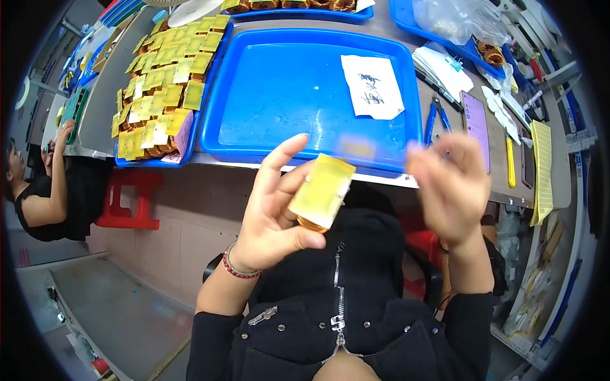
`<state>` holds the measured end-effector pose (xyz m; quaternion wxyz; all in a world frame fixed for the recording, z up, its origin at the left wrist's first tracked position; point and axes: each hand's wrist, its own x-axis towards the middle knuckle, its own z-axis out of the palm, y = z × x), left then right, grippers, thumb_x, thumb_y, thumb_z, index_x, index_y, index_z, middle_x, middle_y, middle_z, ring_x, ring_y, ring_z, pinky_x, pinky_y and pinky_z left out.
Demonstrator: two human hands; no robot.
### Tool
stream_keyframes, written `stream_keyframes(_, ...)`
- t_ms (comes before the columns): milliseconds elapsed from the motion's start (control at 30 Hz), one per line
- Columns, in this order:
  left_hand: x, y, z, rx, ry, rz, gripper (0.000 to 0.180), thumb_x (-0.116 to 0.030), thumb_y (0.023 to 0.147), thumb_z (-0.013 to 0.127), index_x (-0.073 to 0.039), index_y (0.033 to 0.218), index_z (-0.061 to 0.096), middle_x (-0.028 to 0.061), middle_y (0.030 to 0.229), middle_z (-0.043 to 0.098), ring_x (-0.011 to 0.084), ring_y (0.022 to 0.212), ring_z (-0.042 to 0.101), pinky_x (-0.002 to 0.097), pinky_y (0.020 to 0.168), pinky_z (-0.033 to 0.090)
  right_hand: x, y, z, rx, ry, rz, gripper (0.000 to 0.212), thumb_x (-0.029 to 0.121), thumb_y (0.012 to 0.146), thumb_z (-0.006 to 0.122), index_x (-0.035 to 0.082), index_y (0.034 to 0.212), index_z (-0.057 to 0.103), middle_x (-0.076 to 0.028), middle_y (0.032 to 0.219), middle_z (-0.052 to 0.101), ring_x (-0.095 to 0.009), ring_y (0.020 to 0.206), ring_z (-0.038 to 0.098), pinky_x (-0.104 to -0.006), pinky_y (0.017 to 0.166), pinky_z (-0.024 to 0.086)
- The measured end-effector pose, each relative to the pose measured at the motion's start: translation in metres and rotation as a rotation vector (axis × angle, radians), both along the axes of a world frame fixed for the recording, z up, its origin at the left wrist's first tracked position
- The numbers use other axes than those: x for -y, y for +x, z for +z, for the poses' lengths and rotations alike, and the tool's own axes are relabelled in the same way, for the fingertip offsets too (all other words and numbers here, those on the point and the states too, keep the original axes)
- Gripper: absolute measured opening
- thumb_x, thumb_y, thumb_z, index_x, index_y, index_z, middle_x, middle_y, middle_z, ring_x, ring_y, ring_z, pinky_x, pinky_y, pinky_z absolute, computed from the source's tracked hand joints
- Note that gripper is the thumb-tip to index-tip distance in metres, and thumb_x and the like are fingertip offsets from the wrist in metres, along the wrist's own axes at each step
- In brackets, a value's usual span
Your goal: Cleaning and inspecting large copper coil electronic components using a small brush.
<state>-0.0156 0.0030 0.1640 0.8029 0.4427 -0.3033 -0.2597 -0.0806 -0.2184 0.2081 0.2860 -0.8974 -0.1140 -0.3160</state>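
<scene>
My left hand (272, 209) grips a copper-wound coil with a yellow plate (322, 190) over its top; a strip of orange copper shows at its lower edge. Just right of it, my right hand (452, 184) is raised and smeared by motion, so its fingers do not read clearly. Between the two hands there is a blurred, pale yellowish piece (357, 149), too smeared to name; whether the right hand touches it I cannot tell. Behind both hands lies a blue tray (273, 89) holding a handwritten paper slip (373, 87).
Several yellow-topped coils (166, 82) crowd another blue tray at the left. Right of the middle tray are blue-handled pliers (438, 120), a purple phone-like slab (474, 130) and a yellow-handled tool (511, 162). A person (47, 190) sits far left near a red stool (130, 198).
</scene>
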Motion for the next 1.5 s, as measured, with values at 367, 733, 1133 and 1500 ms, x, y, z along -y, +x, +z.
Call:
stream_keyframes(367, 0.013, -0.007, -0.002, -0.584, -0.210, -0.240, 0.087, -0.039, 0.077, 0.066, -0.003, 0.138, 0.016, 0.0240, 0.131, 0.036, 0.0394, 0.109, 0.049, 0.0424, 0.088, 0.046, -0.033, 0.000, -0.060, -0.441, 1.094, 0.580, 0.109, 0.003, 0.051, 0.085, 0.007, 0.137, 0.018, -0.009, 0.126, 0.037, -0.003, 0.064, 0.047, -0.0142, 0.052, 0.036)
stream_keyframes(733, 0.022, -0.017, -0.002, -0.108, 0.069, 0.201, 0.063, -0.016, 0.087, 0.057, 0.002, 0.136, 0.023, 0.0127, 0.126, 0.041, 0.0188, 0.114, 0.043, 0.0329, 0.098, 0.032, -0.044, 0.009, -0.069, -0.073, 0.785, 0.386, 0.068, -0.001, 0.056, 0.076, 0.007, 0.118, 0.049, -0.008, 0.112, 0.051, -0.003, 0.055, 0.041, -0.0148, 0.046, 0.032)
stream_keyframes(1133, 0.018, -0.004, 0.000, -0.422, -0.160, -0.058, 0.083, -0.041, 0.082, 0.057, -0.003, 0.139, 0.011, 0.0248, 0.127, 0.039, 0.0375, 0.109, 0.048, 0.0441, 0.087, 0.046, -0.015, 0.000, -0.046, -0.073, 0.654, 0.055, 0.058, 0.024, 0.075, 0.070, 0.000, 0.122, 0.049, -0.013, 0.118, 0.042, -0.010, 0.071, 0.049, -0.0214, 0.064, 0.041)
stream_keyframes(1500, 0.018, 0.003, -0.015, -0.477, -0.260, -0.114, 0.079, -0.042, 0.086, 0.051, -0.005, 0.140, 0.008, 0.0249, 0.127, 0.039, 0.0381, 0.111, 0.046, 0.0438, 0.086, 0.046, -0.002, -0.020, -0.017, 0.175, -0.191, -0.355, 0.032, 0.007, 0.060, 0.076, 0.010, 0.090, 0.069, -0.006, 0.089, 0.050, -0.012, 0.053, 0.049, -0.0228, 0.043, 0.036)
